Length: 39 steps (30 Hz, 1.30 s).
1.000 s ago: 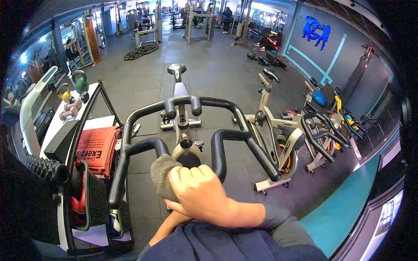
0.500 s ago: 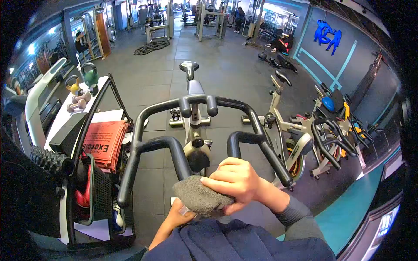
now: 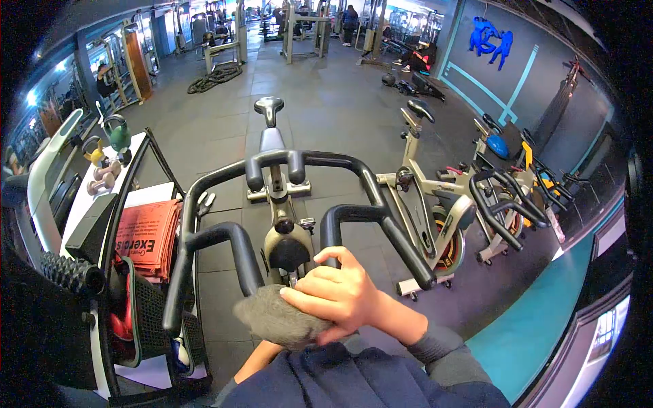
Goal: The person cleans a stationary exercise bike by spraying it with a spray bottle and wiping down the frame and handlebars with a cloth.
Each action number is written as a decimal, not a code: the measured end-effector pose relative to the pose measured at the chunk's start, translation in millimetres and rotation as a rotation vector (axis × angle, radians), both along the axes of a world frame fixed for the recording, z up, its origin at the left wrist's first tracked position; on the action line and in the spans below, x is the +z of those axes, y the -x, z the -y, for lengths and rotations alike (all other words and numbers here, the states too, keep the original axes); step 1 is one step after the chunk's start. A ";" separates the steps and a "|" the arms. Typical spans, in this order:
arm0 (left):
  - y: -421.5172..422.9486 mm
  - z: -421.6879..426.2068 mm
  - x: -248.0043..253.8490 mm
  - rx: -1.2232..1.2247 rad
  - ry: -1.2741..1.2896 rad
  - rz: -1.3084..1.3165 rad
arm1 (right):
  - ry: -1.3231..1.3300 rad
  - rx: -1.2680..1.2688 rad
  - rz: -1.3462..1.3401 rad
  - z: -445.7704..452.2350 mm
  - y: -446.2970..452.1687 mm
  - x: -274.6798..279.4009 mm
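A grey-green cloth (image 3: 279, 316) is bunched up close to my body, below the black handlebar (image 3: 340, 160) of an exercise bike. The fingers of my right hand (image 3: 337, 292) are wrapped over the cloth's right side, near the bar's inner right grip. My left hand (image 3: 262, 357) is under the cloth; only its wrist side shows and its fingers are hidden. The bike's black saddle (image 3: 269, 105) is beyond the handlebar.
At the left stands a rack (image 3: 139, 146) with a green kettlebell (image 3: 118, 134), pink dumbbells (image 3: 102, 182), red printed sheets (image 3: 146, 234) and a dark basket (image 3: 146, 319). More exercise bikes (image 3: 442, 187) stand at the right. People are in the background.
The cloth first swung right and away from my left hand's fingers, which showed briefly, then came back left over them. My right hand went right, then slightly back left. The camera view shifted too.
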<state>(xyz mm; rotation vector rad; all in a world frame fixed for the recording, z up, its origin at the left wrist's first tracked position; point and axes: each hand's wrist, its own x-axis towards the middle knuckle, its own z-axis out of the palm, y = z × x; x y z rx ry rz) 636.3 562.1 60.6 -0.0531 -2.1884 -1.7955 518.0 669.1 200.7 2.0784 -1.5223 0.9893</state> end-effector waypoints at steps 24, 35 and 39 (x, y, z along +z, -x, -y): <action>-30.9 -5.7 10.4 0.088 0.126 0.282 | -0.201 0.147 0.459 -2.5 60.9 -9.9; 1.7 -1.9 2.3 0.005 0.069 0.048 | -0.199 0.197 0.333 -23.8 23.0 4.0; 10.3 4.2 3.6 0.000 0.072 -0.002 | -0.159 0.079 0.289 -16.1 -3.6 7.0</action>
